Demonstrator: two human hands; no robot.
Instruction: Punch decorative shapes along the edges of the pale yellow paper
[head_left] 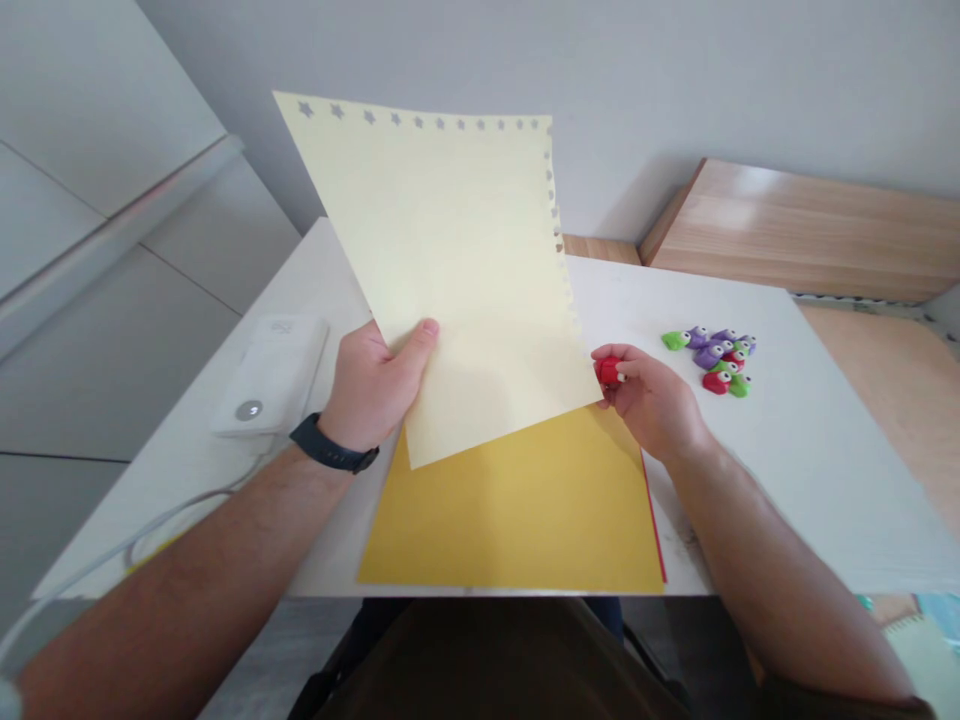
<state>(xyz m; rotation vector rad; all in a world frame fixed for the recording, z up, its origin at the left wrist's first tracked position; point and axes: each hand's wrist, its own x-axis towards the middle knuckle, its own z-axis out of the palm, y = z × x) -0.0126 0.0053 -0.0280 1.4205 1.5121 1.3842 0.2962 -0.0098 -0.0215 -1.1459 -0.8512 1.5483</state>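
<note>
My left hand grips a cream paper sheet by its left edge, thumb on top and the fingers hidden behind. Star-shaped holes run along the top edge, and small cut-outs continue down the right edge. At the lower right corner, my right hand is closed around a small red craft punch with a white eye. The punch sits against the sheet's right edge; whether paper is inside its slot I cannot tell. Under the raised sheet lies yellow paper, with a red edge showing at its right side.
Several green, purple and red craft punches are clustered to the right on the white table. A white box-shaped device with a cable stands at the left. Behind the table are a grey wall and a wooden panel.
</note>
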